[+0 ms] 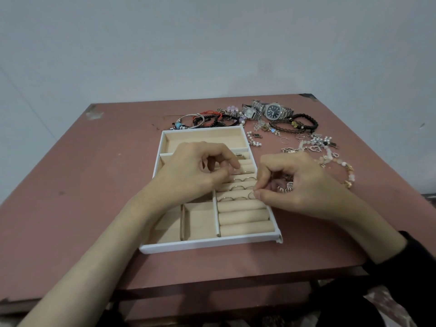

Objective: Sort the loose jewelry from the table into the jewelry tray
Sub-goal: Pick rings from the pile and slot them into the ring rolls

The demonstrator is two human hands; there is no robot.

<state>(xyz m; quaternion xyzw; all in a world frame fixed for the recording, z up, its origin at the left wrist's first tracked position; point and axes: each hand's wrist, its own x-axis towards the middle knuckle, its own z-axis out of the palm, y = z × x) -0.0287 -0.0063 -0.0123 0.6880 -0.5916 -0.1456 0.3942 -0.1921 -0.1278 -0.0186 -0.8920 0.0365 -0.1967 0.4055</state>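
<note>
Over jewelry tray (207, 245) | right hand (297, 187) pinched thin ring (252, 195) at roll slot | left hand (188, 171) loosely curled, holding nothing visible | loose jewelry (295, 135) beyond right hand

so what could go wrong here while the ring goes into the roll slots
1. The right hand pinches a thin ring at the tray's right edge; a slip could send it over the white rim onto the table.
2. The same palm seems to hold more pieces, which could spill as the fingers work.
3. The left hand covers the upper rolls and could nudge rings already seated.
</note>
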